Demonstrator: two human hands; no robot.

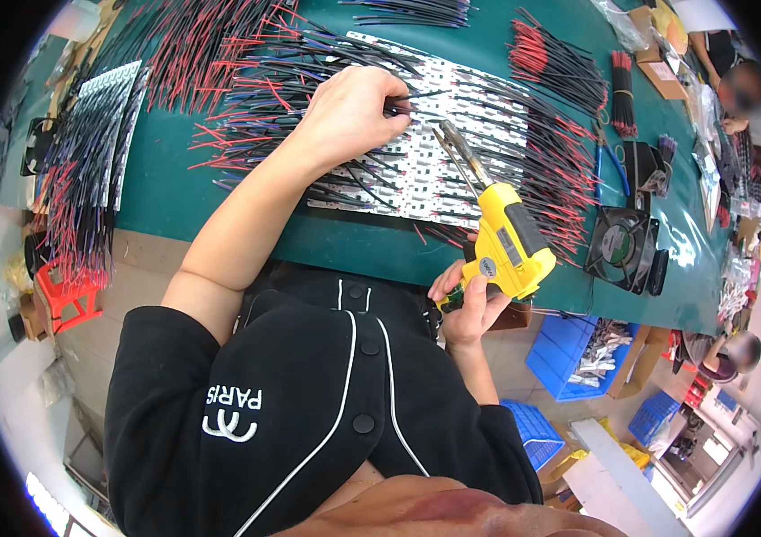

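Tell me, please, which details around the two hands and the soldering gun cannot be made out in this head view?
- Left hand: its fingertips curl under, so their grip on the black wire is hidden.
- Soldering gun: its tip blends into the white strips; contact cannot be told.
- Right hand: the gun's handle hides its palm.
- Strip components: too small to make out.
- Green table: its near edge is hidden by the person's body.

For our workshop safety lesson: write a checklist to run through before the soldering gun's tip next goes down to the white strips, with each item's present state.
1. Right hand grips the yellow soldering gun: ok.
2. Left hand pins a black wire on the white strips: ok.
3. Tip clear of the left fingers: ok, apart.
4. Tip hot: cannot tell.
5. Small black fan running: cannot tell.
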